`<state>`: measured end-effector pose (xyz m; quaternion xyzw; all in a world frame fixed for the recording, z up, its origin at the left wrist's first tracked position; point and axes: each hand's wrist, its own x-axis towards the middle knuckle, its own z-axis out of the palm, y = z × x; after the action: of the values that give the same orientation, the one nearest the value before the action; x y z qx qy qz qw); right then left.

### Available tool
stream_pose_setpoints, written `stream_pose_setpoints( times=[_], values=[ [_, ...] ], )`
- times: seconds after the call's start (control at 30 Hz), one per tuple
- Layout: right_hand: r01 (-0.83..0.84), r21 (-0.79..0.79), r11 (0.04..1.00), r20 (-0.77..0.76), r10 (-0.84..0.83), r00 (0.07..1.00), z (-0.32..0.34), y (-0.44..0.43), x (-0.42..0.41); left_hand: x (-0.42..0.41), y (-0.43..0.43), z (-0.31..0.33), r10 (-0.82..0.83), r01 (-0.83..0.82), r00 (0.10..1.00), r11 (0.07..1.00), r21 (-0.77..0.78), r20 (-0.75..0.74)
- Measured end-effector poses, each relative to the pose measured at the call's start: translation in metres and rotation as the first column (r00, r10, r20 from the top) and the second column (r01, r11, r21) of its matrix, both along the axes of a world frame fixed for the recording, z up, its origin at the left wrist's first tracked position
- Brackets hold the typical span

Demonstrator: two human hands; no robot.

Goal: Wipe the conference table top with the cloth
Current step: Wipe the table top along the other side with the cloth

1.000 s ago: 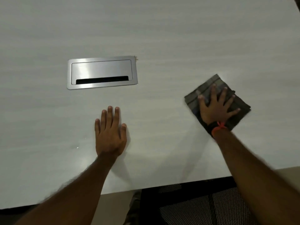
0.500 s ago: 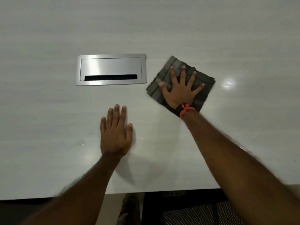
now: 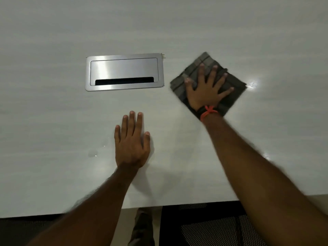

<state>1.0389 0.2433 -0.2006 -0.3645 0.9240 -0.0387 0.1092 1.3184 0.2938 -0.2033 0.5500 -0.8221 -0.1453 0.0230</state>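
A folded dark grey checked cloth (image 3: 202, 60) lies on the pale conference table top (image 3: 177, 23), right of centre. My right hand (image 3: 205, 93) presses flat on it with fingers spread, covering most of it; an orange band circles that wrist. The cloth's edges look blurred. My left hand (image 3: 131, 146) rests flat on the bare table nearer to me, fingers together, holding nothing. It is apart from the cloth.
A brushed-metal cable hatch (image 3: 124, 71) with a dark slot is set flush into the table, just left of the cloth. A few small wet spots (image 3: 92, 154) lie left of my left hand. Below the table's near edge stands a black mesh chair (image 3: 204, 228).
My right hand slid the cloth left and away from me, up to the cable hatch, then back a little to the right. My left hand stayed in place on the table.
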Motion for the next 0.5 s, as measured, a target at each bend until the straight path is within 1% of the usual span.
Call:
stream_pose_setpoints(
  times=[0.03,0.07,0.13,0.17,0.2,0.23,0.3,0.33,0.37,0.4,0.43,0.47,0.5],
  values=[
    [-0.068,-0.004,0.998,0.013,0.068,0.998,0.001,-0.002,0.021,0.000,0.001,0.001,0.000,0.000,1.000,1.000,0.000,-0.002],
    [-0.176,-0.005,0.984,0.016,0.176,0.984,0.001,-0.003,0.040,-0.001,0.001,0.001,0.003,-0.003,1.000,1.000,0.002,-0.002],
    [-0.395,0.022,0.918,0.021,0.395,0.918,0.000,0.002,0.054,-0.001,0.001,0.003,0.004,-0.004,1.000,1.000,0.007,-0.002],
    [-0.453,0.027,0.891,0.032,0.452,0.891,0.002,0.006,0.044,-0.001,0.001,0.003,0.000,0.000,1.000,1.000,0.009,-0.005],
    [-0.456,0.016,0.890,0.028,0.456,0.890,0.002,0.012,0.027,0.000,0.000,0.003,-0.002,0.002,1.000,1.000,0.011,-0.006],
    [-0.402,-0.003,0.916,0.010,0.402,0.916,0.002,0.021,0.005,0.000,0.000,0.003,0.000,0.000,1.000,1.000,0.014,-0.008],
    [-0.162,-0.023,0.987,-0.003,0.162,0.987,0.002,0.043,-0.043,0.000,0.001,0.003,0.006,-0.006,1.000,1.000,0.014,-0.013],
    [-0.015,-0.020,1.000,0.011,0.016,1.000,0.001,0.055,-0.063,0.000,0.001,0.003,0.004,-0.004,1.000,1.000,0.013,-0.014],
    [0.111,-0.014,0.994,0.023,-0.111,0.994,0.002,0.066,-0.073,0.000,0.001,0.002,0.000,0.000,1.000,1.000,0.011,-0.013],
    [0.198,-0.005,0.980,0.017,-0.198,0.980,0.002,0.073,-0.072,0.000,0.000,0.002,-0.002,0.002,1.000,1.000,0.010,-0.010],
    [0.234,0.003,0.972,-0.001,-0.234,0.972,0.002,0.077,-0.059,0.000,0.000,0.001,-0.002,0.002,1.000,1.000,0.012,-0.006],
    [0.220,0.001,0.975,-0.013,-0.220,0.975,0.003,0.079,-0.038,0.000,0.000,0.001,-0.003,0.003,1.000,1.000,0.016,-0.002],
    [0.157,-0.006,0.988,-0.014,-0.157,0.988,0.003,0.082,-0.011,0.000,0.000,0.001,-0.006,0.006,1.000,1.000,0.021,-0.001]
  ],
)
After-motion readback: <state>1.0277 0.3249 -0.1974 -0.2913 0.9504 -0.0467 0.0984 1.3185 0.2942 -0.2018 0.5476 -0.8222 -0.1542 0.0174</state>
